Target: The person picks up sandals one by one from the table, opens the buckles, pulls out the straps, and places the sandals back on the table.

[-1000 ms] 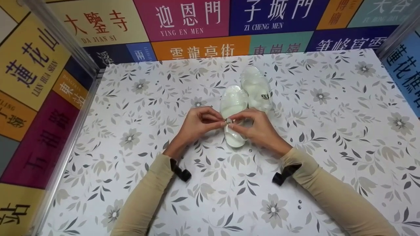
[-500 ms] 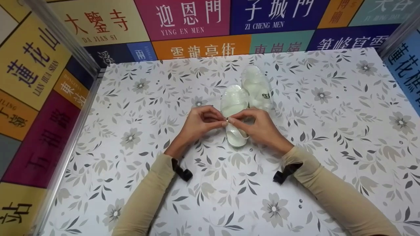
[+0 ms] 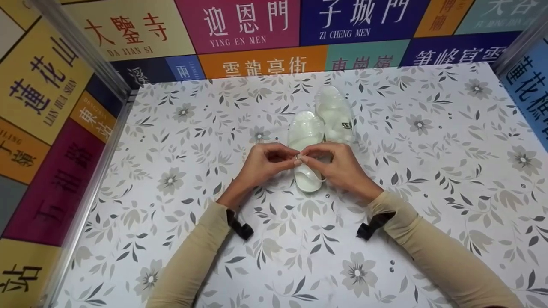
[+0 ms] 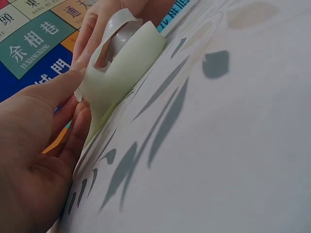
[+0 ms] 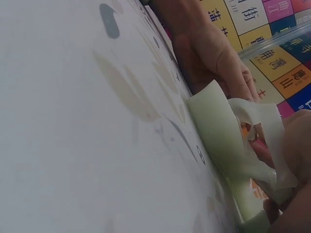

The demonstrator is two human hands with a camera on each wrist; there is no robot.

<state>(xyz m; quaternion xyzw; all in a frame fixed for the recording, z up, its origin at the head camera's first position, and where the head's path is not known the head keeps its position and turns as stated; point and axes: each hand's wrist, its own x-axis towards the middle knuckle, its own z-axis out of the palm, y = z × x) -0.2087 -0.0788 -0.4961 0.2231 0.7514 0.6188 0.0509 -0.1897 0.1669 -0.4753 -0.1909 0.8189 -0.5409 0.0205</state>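
Observation:
A pale green-white sandal point(image 3: 307, 126) lies on the patterned surface with its heel towards me. At its left side, near the ankle strap point(image 3: 305, 174), both hands meet fingertip to fingertip. My left hand point(image 3: 263, 164) pinches the strap end there between thumb and fingers. From the other side my right hand point(image 3: 342, 164) pinches the strap too, reaching across the sandal. A tiny bright spot shows between the fingertips; the fastening itself is mostly hidden. In the right wrist view, the strap point(image 5: 272, 141) loops above the heel point(image 5: 214, 126).
A second pale sandal point(image 3: 336, 111) lies just beyond and to the right of the first, with a small dark mark on it. White leaf-and-flower paper point(image 3: 428, 171) covers the table. Panels with coloured lettering point(image 3: 248, 25) stand along the back and sides.
My left hand has shifted slightly right, closer to the right fingertips. The small metal ring seen between the fingers a second ago is now mostly covered. Both sandals stay in place.

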